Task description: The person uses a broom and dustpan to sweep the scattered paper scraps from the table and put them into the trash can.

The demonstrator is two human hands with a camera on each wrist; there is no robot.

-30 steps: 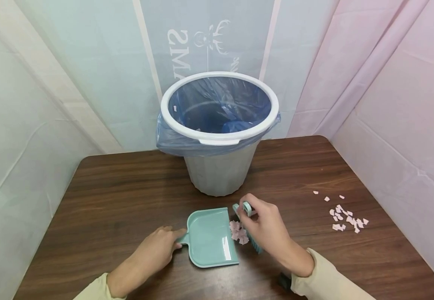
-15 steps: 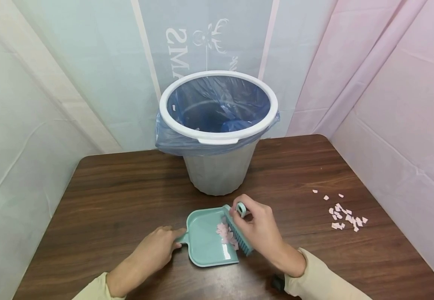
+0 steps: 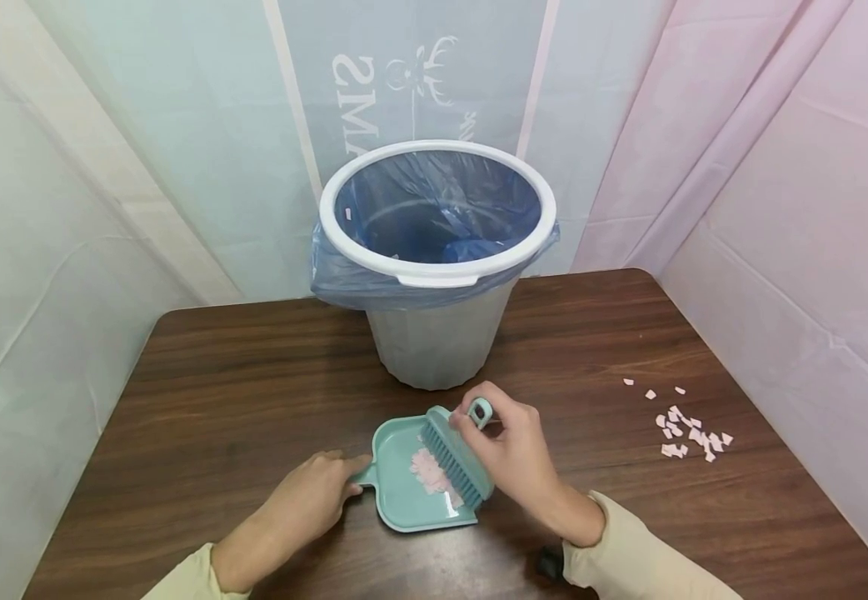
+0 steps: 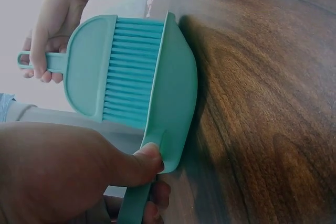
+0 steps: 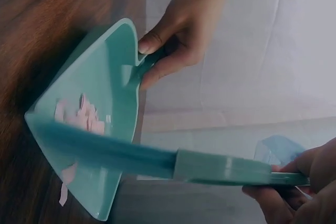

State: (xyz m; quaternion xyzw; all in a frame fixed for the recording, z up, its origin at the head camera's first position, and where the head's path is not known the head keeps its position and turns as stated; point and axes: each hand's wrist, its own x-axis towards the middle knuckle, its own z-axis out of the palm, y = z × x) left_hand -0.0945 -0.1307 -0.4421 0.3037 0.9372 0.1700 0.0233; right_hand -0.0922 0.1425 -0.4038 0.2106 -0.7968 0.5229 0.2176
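My left hand (image 3: 316, 493) grips the handle of a teal dustpan (image 3: 396, 500) on the table, thumb on top in the left wrist view. With my right hand (image 3: 512, 437) I hold a teal hand brush (image 3: 460, 458) by its short looped handle. Its bristles (image 4: 134, 69) reach down into the pan near the front lip. Pale pink paper scraps (image 3: 428, 471) lie in the pan just ahead of the bristles. In the right wrist view a couple of scraps (image 5: 67, 177) sit by the lip on the other side of the brush.
A grey bin (image 3: 441, 346) with a white rim and blue liner stands behind the dustpan. More paper scraps (image 3: 696, 433) lie scattered on the wooden table (image 3: 254, 375) at the right. A small black object (image 3: 550, 563) is beside my right sleeve. Fabric walls enclose the table.
My right hand has moved the brush leftward from beside the dustpan to over it, and the pink scraps have slid from the table into the pan. The left hand and dustpan stay put.
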